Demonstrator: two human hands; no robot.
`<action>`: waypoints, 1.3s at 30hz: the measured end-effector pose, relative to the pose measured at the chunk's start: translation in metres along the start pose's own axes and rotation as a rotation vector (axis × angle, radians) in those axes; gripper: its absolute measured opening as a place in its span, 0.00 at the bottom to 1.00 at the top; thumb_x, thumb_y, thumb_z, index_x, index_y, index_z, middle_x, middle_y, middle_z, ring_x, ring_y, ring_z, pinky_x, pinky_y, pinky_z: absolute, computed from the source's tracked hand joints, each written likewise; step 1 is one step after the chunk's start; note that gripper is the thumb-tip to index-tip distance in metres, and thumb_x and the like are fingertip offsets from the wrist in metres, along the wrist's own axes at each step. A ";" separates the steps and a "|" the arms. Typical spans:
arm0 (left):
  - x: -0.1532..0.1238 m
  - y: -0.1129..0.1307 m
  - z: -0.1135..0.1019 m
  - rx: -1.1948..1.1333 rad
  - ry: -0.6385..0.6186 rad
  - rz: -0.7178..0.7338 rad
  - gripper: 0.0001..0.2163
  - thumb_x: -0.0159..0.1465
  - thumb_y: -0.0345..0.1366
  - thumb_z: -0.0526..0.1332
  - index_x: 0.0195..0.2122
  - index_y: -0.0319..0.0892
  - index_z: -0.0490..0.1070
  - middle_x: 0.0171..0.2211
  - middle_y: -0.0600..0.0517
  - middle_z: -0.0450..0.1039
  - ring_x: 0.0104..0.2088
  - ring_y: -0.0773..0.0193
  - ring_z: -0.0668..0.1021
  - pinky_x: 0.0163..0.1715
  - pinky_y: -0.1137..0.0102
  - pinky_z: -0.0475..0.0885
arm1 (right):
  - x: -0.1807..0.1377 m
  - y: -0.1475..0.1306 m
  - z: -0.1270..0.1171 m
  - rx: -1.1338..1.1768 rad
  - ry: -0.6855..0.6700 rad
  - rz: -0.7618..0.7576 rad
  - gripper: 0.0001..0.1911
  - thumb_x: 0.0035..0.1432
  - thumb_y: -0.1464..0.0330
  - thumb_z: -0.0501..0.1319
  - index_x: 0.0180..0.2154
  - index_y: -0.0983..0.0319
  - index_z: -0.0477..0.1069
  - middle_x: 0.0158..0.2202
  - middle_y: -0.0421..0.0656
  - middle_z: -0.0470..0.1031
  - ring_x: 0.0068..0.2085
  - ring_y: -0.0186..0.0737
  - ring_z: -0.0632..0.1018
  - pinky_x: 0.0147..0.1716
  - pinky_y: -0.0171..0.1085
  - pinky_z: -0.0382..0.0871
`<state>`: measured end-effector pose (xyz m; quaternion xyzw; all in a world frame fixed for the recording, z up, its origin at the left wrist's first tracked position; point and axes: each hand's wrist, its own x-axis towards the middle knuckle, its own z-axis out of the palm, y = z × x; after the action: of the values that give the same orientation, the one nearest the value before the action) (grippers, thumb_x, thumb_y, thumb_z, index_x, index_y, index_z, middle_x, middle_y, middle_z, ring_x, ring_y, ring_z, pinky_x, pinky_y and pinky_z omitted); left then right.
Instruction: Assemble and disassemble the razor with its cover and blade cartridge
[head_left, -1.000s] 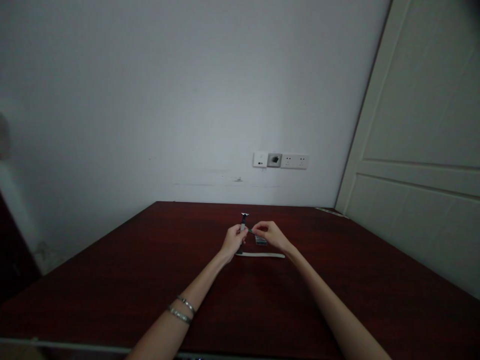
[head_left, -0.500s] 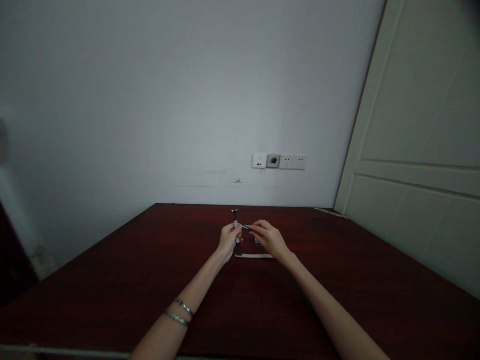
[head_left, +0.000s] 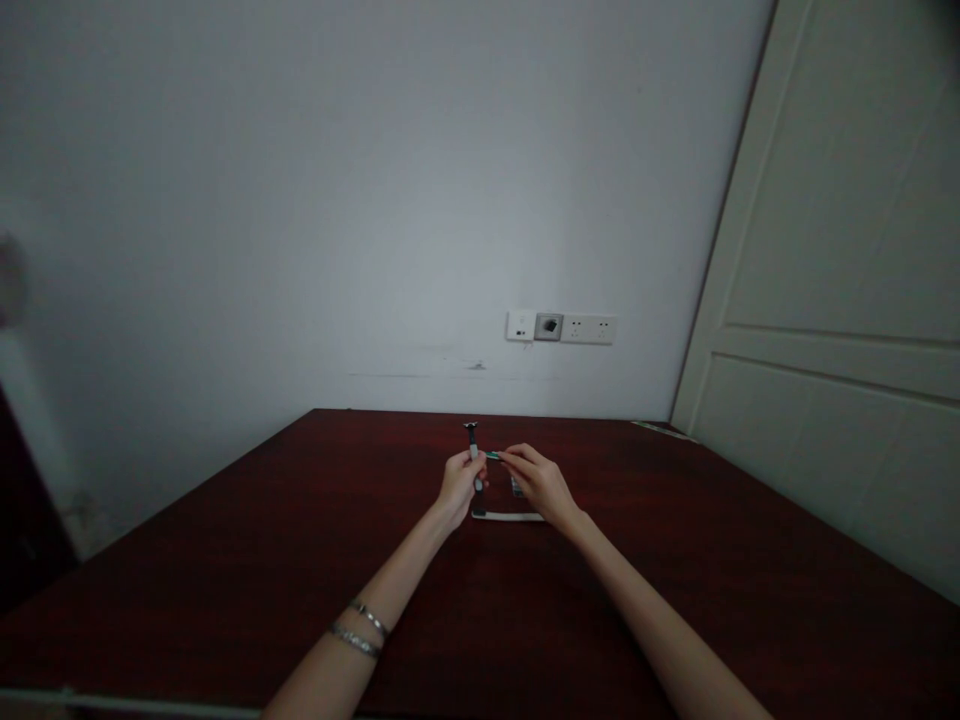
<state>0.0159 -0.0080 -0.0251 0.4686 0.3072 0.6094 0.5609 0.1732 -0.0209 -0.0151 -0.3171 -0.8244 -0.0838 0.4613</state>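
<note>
My left hand (head_left: 457, 485) is closed around a slim grey-and-black tool (head_left: 473, 450), held upright, with a small dark T-shaped head on top, much like a razor. Its lower end shows below my fingers. Just to the right, my right hand (head_left: 544, 482) pinches a small, thin green item (head_left: 493, 456) between thumb and fingertips, its near end close to my left thumb; I cannot make out its kind. Under my hands, a pale strip with a dark end (head_left: 510, 517) lies on the table, partly covered by my right hand. A small greyish pack (head_left: 517, 488) is mostly hidden behind that hand.
The dark red wooden table (head_left: 300, 560) reaches back to a pale wall (head_left: 412, 200). Sockets and switches (head_left: 589, 329) sit low on that wall. A white panelled door (head_left: 840, 280) stands at the right. A flat strip (head_left: 664, 431) lies at the table's back right corner.
The green item now lies more level between my hands. Both hands otherwise keep their hold, and the view has shifted very slightly.
</note>
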 end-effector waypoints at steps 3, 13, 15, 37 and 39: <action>0.001 -0.001 0.000 0.019 0.027 0.019 0.18 0.47 0.47 0.66 0.26 0.37 0.65 0.19 0.58 0.59 0.18 0.75 0.63 0.19 0.76 0.64 | 0.002 0.003 0.005 0.113 0.089 0.064 0.14 0.60 0.67 0.52 0.44 0.60 0.73 0.37 0.47 0.73 0.38 0.38 0.75 0.38 0.35 0.70; 0.006 -0.003 -0.002 -0.009 0.131 0.029 0.21 0.49 0.51 0.62 0.33 0.35 0.68 0.21 0.57 0.63 0.18 0.74 0.65 0.18 0.76 0.64 | 0.014 0.013 0.012 0.497 0.216 0.696 0.24 0.51 0.54 0.57 0.39 0.68 0.75 0.29 0.46 0.76 0.12 0.28 0.66 0.10 0.30 0.59; 0.006 -0.004 -0.002 -0.014 0.124 0.030 0.21 0.48 0.50 0.62 0.33 0.35 0.68 0.21 0.57 0.63 0.18 0.74 0.65 0.17 0.76 0.64 | 0.015 0.014 0.013 0.543 0.216 0.758 0.25 0.49 0.54 0.59 0.39 0.69 0.75 0.28 0.46 0.76 0.11 0.28 0.66 0.09 0.30 0.58; -0.014 -0.003 0.003 0.451 -0.051 0.252 0.06 0.48 0.30 0.63 0.24 0.40 0.65 0.20 0.56 0.70 0.23 0.68 0.73 0.26 0.75 0.64 | 0.036 0.012 0.000 0.740 0.159 0.797 0.21 0.44 0.59 0.64 0.35 0.68 0.77 0.28 0.47 0.77 0.21 0.33 0.72 0.11 0.28 0.63; -0.017 -0.005 0.004 0.482 -0.041 0.268 0.06 0.49 0.30 0.63 0.24 0.40 0.64 0.21 0.56 0.70 0.24 0.68 0.73 0.26 0.75 0.64 | 0.040 0.010 -0.003 0.763 0.136 0.814 0.19 0.43 0.60 0.65 0.34 0.68 0.77 0.27 0.47 0.77 0.22 0.34 0.72 0.11 0.27 0.62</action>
<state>0.0209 -0.0243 -0.0323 0.6372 0.3675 0.5778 0.3537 0.1668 0.0036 0.0174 -0.4142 -0.5758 0.3848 0.5906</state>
